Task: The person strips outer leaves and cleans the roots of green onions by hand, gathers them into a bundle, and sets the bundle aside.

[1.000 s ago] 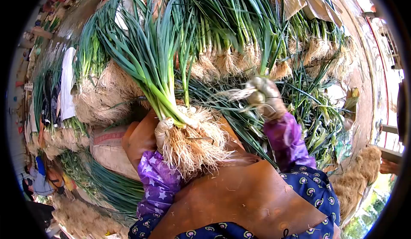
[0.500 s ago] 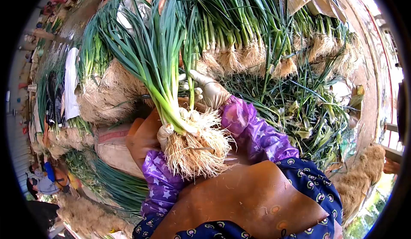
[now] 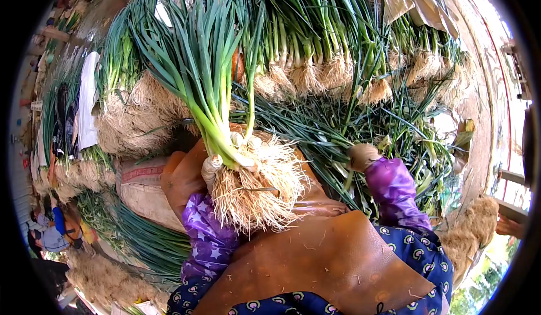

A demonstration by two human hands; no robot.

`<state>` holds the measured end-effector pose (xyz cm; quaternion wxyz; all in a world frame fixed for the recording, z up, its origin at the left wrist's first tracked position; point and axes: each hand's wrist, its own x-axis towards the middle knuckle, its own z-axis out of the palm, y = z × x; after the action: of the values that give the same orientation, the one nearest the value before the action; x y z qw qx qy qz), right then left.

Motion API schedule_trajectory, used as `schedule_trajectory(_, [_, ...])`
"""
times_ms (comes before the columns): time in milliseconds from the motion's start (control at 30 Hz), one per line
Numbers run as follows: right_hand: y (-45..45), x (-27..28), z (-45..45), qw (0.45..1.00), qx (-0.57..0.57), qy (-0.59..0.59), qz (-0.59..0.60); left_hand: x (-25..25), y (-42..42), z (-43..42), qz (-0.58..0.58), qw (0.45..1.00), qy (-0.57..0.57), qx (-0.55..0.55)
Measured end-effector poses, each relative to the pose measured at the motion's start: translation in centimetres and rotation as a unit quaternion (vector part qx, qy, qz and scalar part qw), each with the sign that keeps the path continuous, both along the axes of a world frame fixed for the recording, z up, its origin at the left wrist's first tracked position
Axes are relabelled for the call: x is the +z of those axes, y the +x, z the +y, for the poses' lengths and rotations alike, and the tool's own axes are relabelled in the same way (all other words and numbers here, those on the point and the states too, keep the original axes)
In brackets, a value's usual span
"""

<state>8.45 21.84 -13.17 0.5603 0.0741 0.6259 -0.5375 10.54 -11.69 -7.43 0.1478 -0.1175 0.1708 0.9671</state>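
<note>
My left hand (image 3: 212, 169), gloved, is wrapped round a bunch of green onions (image 3: 217, 117) above the brown apron (image 3: 315, 258). The bunch's pale roots hang over the apron and its leaves point away from me. To the right, my right hand (image 3: 363, 157), also gloved, is over the loose green leaves (image 3: 394, 129). Its fingers are mostly hidden and blurred, so what they hold, if anything, cannot be made out. Purple sleeves with stars cover both forearms.
Rows of green onions (image 3: 315, 38) with roots toward me lie beyond my hands. Another rooted pile (image 3: 135, 123) is at the left, near a pale sack (image 3: 149, 194). Brown root heaps (image 3: 470, 227) lie at the right edge. A person's hand (image 3: 510, 226) shows at far right.
My right hand came in beside the bunch, then moved back right to the loose leaves. My left hand has kept its grip on the bunch.
</note>
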Motion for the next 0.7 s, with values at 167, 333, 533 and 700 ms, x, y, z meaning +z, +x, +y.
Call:
schedule_trajectory(167, [-3.4, 3.8, -7.4, 0.959, -0.131, -0.137, 0.21, 0.1, 0.2, 1.1, -0.017, 0.999, -0.018, -0.033])
schedule_trajectory(333, [-3.7, 11.4, -11.0, 0.757, 0.055, -0.162, 0.631, -0.5, 0.3, 1.8, -0.032, 0.997, -0.037, -0.053])
schedule_trajectory(533, [-0.4, 10.4, -8.0, 0.774, 0.05, -0.303, 0.554, -0.2, 0.8, 1.5, -0.038, 0.996, -0.058, -0.065])
schedule_trajectory(700, [0.3, 8.0, 4.5, 0.962, -0.154, -0.08, 0.211, -0.2, 0.8, 1.1, -0.04, 0.993, -0.075, -0.076])
